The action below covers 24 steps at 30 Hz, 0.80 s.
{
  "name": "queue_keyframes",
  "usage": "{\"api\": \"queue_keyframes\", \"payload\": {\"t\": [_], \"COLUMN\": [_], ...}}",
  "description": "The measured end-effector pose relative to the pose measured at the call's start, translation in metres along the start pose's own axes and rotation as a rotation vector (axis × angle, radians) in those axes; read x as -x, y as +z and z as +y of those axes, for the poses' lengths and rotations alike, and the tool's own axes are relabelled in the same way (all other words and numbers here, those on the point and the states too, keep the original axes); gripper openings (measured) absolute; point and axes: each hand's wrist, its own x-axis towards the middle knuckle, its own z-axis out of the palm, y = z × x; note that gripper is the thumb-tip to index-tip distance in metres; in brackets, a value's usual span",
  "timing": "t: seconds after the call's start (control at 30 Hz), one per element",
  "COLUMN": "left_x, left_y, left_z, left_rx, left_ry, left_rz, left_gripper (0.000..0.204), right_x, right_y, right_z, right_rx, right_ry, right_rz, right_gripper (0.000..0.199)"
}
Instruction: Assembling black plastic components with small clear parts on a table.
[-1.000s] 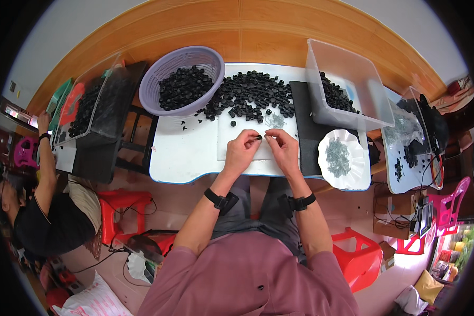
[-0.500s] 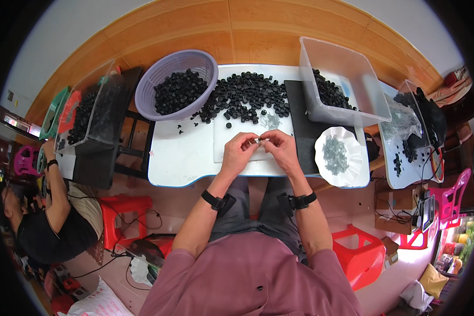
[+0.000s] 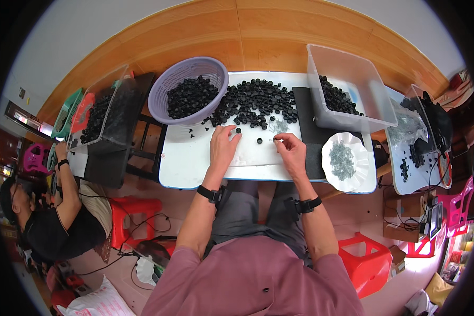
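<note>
My left hand (image 3: 224, 149) is open, its thumb and forefinger apart around a small round black cap (image 3: 238, 130) on the white board (image 3: 253, 158). A second black cap (image 3: 259, 140) rests alone on the board between my hands. My right hand (image 3: 292, 151) is pinched on a small clear piece that sticks out toward the left, its shape too small to make out. Just beyond these fingers lies a little heap of clear plastic pieces (image 3: 279, 126). Many more black caps (image 3: 258, 97) are spread over the far part of the table.
A purple basket (image 3: 158, 100) of caps stands at the left, a clear bin (image 3: 347, 122) with caps at the right. Nearer me is a white fluted dish (image 3: 347, 184) of clear pieces. Red stools (image 3: 366, 263) flank me; a person (image 3: 63, 216) works at the far left.
My hands have parted from their joint pinch. A cap now lies between them; my left hand has reached the other cap, and my right has moved right to the clear pieces. The view shifted slightly.
</note>
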Motion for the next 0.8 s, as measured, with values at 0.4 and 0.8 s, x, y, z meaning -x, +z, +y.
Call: {"api": "queue_keyframes", "payload": {"t": [0.4,0.8], "left_x": [-0.001,0.017], "left_y": [-0.001,0.012], "left_z": [0.005,0.029], "left_rx": [0.010,-0.112], "left_ry": [-0.022,0.345], "left_rz": [-0.053,-0.136], "left_gripper": [0.022,0.037], "right_x": [-0.002,-0.001], "right_y": [0.002,0.002], "right_z": [0.004,0.002], "right_rx": [0.035,0.046], "right_ry": [-0.026,-0.035], "right_rz": [0.011,0.010], "right_gripper": [0.012,0.012]}}
